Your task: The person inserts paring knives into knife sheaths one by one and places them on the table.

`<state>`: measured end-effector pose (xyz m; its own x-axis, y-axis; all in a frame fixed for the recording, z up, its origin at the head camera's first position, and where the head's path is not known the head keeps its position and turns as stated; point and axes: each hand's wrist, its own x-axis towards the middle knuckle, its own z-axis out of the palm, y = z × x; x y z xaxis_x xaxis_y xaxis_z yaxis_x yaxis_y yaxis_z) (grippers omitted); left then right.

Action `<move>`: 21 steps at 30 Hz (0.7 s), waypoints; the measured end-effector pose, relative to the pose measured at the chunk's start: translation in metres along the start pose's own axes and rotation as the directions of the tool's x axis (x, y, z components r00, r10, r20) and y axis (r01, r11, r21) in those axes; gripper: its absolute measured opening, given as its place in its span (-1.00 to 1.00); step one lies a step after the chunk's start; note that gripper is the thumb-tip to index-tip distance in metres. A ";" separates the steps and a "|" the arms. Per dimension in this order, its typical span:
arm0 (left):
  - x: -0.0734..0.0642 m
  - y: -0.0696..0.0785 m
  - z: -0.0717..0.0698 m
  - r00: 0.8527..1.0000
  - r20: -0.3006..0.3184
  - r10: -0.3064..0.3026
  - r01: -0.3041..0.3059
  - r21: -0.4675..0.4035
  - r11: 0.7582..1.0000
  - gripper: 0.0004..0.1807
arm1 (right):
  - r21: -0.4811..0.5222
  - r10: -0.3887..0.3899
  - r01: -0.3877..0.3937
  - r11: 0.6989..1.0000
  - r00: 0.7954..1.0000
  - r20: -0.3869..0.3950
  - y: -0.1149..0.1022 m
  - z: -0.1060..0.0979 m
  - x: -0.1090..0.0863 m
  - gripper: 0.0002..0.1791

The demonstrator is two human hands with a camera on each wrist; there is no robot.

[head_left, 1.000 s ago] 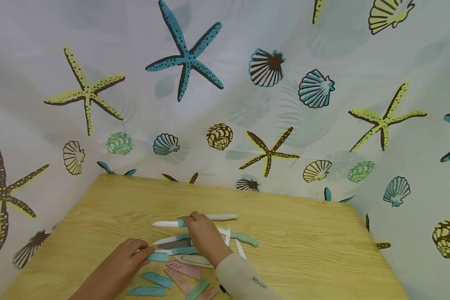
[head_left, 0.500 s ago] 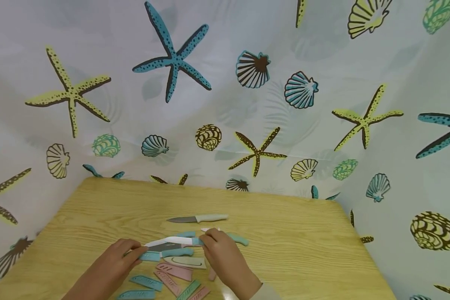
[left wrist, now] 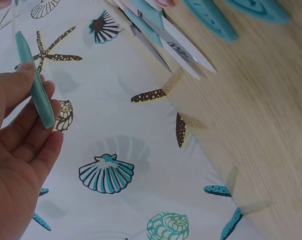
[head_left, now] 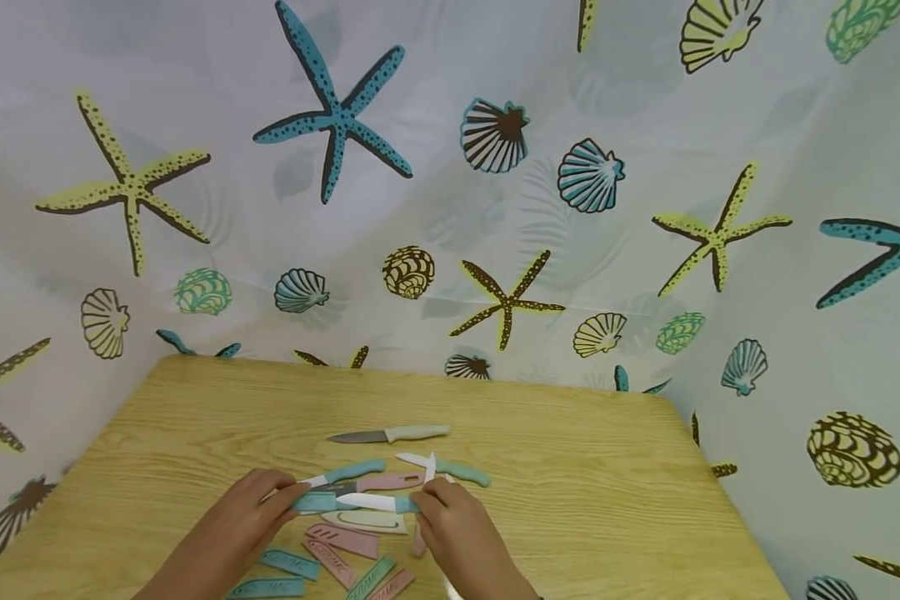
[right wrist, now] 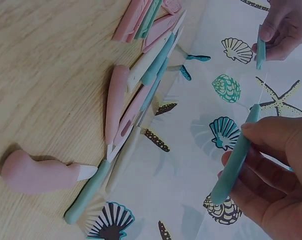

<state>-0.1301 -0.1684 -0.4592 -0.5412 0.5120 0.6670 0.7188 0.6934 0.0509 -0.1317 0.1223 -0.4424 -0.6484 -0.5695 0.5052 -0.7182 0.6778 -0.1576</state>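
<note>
My left hand (head_left: 258,504) pinches a blue blade sheath (head_left: 317,502) between thumb and fingers; the left wrist view shows this sheath (left wrist: 38,92) edge-on. Facing it, my right hand (head_left: 461,525) grips a paring knife (head_left: 371,501) by its blue handle, its white blade pointing left. The blade tip lies right at the sheath's near end in the head view. In the right wrist view the knife's handle (right wrist: 236,160) rests along the curled fingers, the thumb on top. Both are held up over the knives lying on the table.
Behind the hands lie a cream-handled knife (head_left: 417,432), a blue-handled knife (head_left: 356,470), a pink-handled knife (head_left: 390,482) and a green-handled knife (head_left: 465,473). Nearer are a cream sheath (head_left: 363,522), pink sheaths (head_left: 342,540), blue sheaths (head_left: 266,588) and a green sheath (head_left: 371,578). Patterned cloth (head_left: 435,208) surrounds the table.
My right hand has brought the blue-handled knife nearer to me, lining its tip up with the sheath. The left hand keeps hold of the sheath. The head view has shifted slightly right.
</note>
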 end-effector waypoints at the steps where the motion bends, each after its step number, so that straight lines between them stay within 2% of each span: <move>1: 0.001 0.001 0.001 1.000 -0.006 0.005 -0.005 -0.005 1.000 -0.40 | 0.004 0.002 -0.002 1.000 1.000 -0.006 0.000 0.000 -0.001 -0.84; 10: 0.008 0.005 0.003 1.000 -0.001 0.020 -0.020 -0.014 1.000 -0.40 | 0.031 0.020 -0.020 0.999 1.000 -0.002 0.002 0.001 -0.005 -0.83; 15: 0.008 0.005 0.006 0.999 -0.019 0.030 -0.030 0.013 0.999 -0.39 | 0.005 0.002 -0.002 1.000 1.000 -0.001 0.000 0.001 -0.005 -0.84; 21: 0.009 0.008 0.008 1.000 0.004 0.015 -0.015 0.005 1.000 -0.36 | -0.024 -0.032 0.032 0.999 0.999 -0.027 -0.001 0.005 -0.005 -0.82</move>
<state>-0.1325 -0.1546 -0.4589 -0.5319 0.5247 0.6646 0.7246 0.6882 0.0366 -0.1291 0.1226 -0.4488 -0.6178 -0.5785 0.5327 -0.7321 0.6703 -0.1212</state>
